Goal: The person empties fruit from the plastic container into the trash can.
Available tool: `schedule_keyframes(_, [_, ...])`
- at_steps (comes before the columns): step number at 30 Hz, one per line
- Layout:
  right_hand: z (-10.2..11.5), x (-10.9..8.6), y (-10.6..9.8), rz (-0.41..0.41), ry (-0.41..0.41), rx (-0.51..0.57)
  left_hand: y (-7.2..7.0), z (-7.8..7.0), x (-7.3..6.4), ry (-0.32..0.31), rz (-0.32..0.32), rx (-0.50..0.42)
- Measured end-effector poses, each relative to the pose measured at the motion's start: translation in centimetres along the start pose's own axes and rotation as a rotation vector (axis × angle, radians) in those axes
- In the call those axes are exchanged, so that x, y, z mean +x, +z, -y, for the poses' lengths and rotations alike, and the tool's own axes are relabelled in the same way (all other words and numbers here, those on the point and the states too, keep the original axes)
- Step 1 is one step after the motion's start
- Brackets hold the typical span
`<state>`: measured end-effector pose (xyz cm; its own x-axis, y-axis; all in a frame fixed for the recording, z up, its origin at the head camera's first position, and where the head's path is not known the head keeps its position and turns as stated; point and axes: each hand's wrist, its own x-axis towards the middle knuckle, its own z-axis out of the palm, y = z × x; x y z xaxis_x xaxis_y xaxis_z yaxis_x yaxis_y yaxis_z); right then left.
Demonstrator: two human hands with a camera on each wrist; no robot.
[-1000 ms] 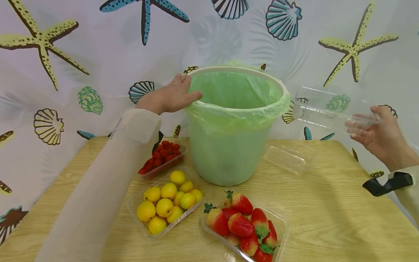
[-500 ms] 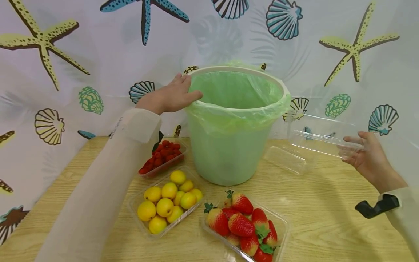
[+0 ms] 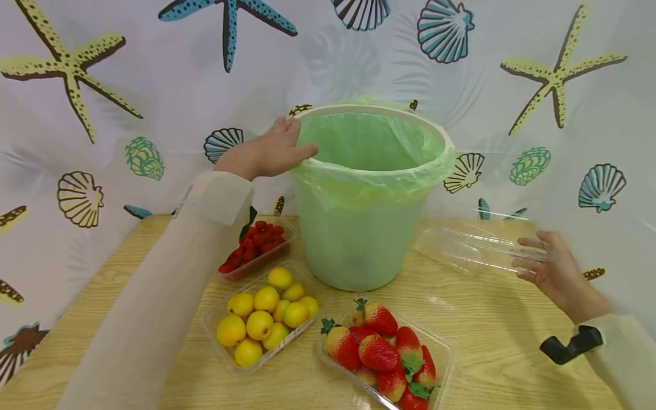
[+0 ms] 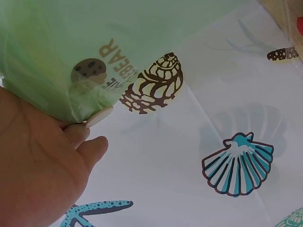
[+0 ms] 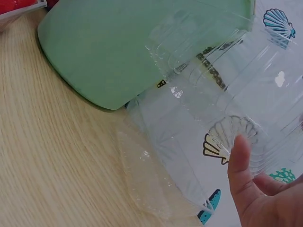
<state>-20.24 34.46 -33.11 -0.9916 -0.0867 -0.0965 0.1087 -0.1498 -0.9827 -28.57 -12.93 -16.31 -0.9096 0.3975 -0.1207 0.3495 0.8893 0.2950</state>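
Note:
A pale green bin (image 3: 353, 245) stands on the table, lined with a thin green plastic bag (image 3: 379, 181) folded over its rim. My left hand (image 3: 269, 152) grips the bin's left rim, thumb on the near side; the left wrist view shows fingers (image 4: 78, 135) at the rim and bag. To the right of the bin, my right hand (image 3: 550, 276) holds a clear plastic container (image 3: 474, 245) by its right end, with nothing seen inside. Another clear container (image 5: 147, 175) lies on the table below it, partly seen through the held one.
Left of the bin sit a clear tray of raspberries (image 3: 261, 242) and one of round yellow fruit (image 3: 259, 323). A tray of strawberries (image 3: 379, 353) is at the front. A printed curtain (image 3: 359, 51) hangs behind the wooden table (image 3: 492, 353).
My right hand has come down and to the left with the clear container, which now hangs just over the one on the table. The left hand stays on the bin's rim.

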Motion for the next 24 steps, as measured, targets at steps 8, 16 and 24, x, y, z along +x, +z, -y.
schedule_keyframes(8, [-1.6, -0.2, 0.8, 0.018, -0.011, -0.071, 0.0, -0.1, 0.0, 0.004, -0.002, -0.006])
schedule_keyframes(16, [-3.4, -0.7, 1.4, 0.036, 0.007, -0.162, 0.1, -0.1, 0.1, 0.004, -0.003, -0.005])
schedule_keyframes(24, [-5.1, -0.9, 1.5, 0.003, 0.042, -0.217, 0.0, -0.1, 0.1, 0.004, -0.007, 0.002])
